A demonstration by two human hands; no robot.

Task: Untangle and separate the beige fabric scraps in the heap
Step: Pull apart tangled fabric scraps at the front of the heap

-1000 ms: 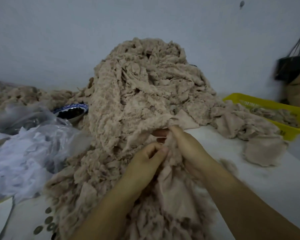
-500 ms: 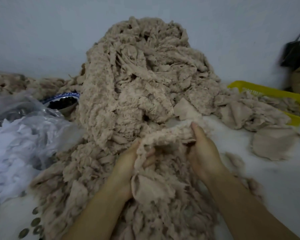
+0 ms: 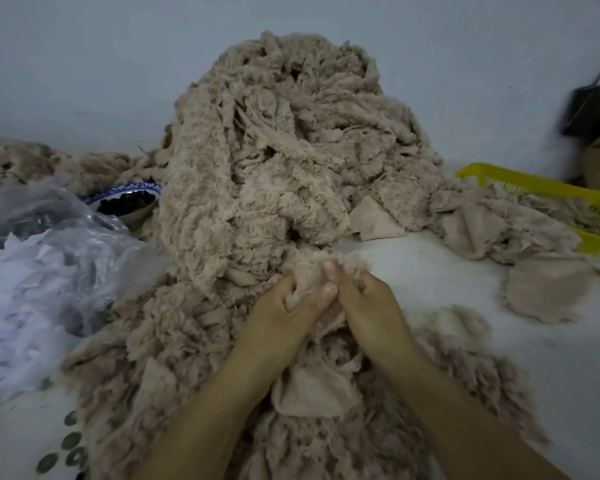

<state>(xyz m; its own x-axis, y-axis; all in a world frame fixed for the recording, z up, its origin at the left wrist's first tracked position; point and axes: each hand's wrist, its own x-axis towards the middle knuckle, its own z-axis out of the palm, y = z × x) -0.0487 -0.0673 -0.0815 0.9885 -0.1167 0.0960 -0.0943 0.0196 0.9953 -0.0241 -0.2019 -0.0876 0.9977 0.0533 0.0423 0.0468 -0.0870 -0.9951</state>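
Since half a second ago our hands have drawn together. The left hand (image 3: 284, 313) and right hand (image 3: 371, 306) were spread apart along a strip and now meet thumb to thumb. Both sets of fingers (image 3: 327, 292) are curled round one fuzzy clump of beige scraps (image 3: 307, 271), which we hold at the near foot of the heap (image 3: 274, 150).

At the far left, low against the wall, lies a second drift of beige scraps (image 3: 21, 161). In front of it slumps a clear plastic bag (image 3: 49, 237) holding white fabric pieces (image 3: 25, 306). Just behind the bag, a blue-rimmed bowl (image 3: 132, 187) holds something dark that we cannot make out. The heap's left flank hides the bowl's right side. Small round discs (image 3: 73, 441) sit on the counter (image 3: 430, 271) near the lower left edge.

The heap rises in the middle and spills toward us around both forearms. A smooth flat scrap (image 3: 312, 393) lies between our wrists.

To the right, a loose flat piece (image 3: 548, 289) lies on bare counter, apart from the heap. Behind it, a yellow basket (image 3: 548, 186) holds more beige scraps, and some hang over its near rim onto the counter. A black bag (image 3: 589, 109) hangs by the wall at the far right.
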